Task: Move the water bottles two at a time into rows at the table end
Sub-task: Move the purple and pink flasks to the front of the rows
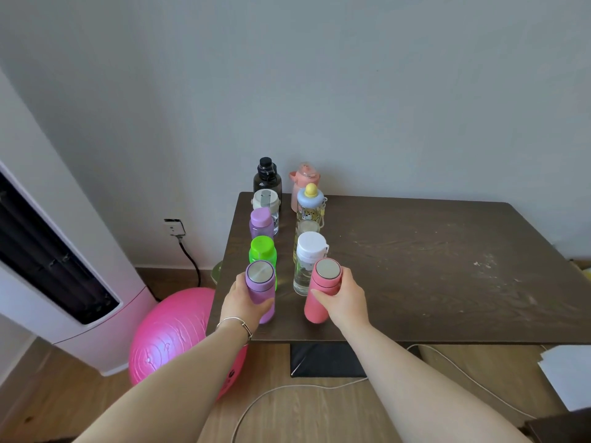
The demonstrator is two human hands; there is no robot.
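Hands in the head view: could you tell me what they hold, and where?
Left hand grips the purple flask mid-body; right hand grips the pink flask mid-body.

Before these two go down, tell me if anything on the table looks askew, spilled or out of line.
Nothing stands out. Both rows stand upright and fairly straight on the table. The left hand grips the purple bottle and the right hand the pink bottle, each at the near end of a row. No spill shows.

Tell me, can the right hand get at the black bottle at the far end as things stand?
Probably not. The right hand is closed around the pink flask, and the black bottle stands at the back of the left row, behind other bottles.
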